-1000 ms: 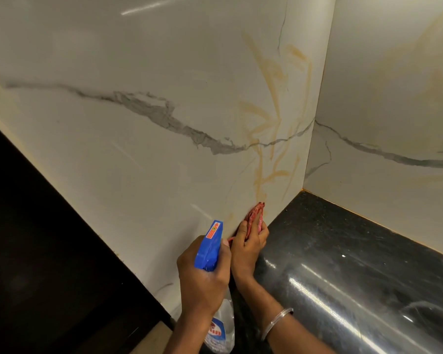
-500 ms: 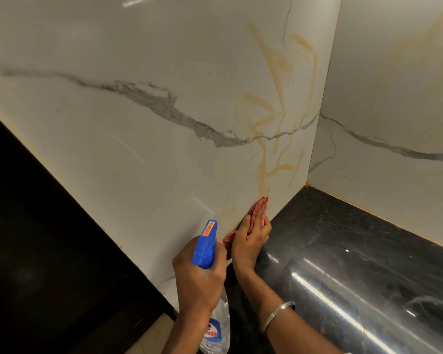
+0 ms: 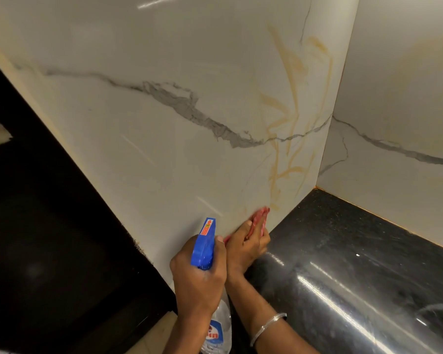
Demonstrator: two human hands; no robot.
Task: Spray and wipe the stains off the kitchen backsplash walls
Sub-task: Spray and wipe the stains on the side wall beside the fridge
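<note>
Right grip (image 3: 246,247) is holding cloth (image 3: 260,218) at its fingertips, pressing it to wall (image 3: 164,149); left grip (image 3: 198,279), just beside, is clasping bottle (image 3: 203,245).

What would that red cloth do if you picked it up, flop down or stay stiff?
It would probably flop: the red cloth is bunched in folds in the right hand. It is likely light, since that one hand holds it against the wall. Being soft fabric, it should not slip away easily.
</note>
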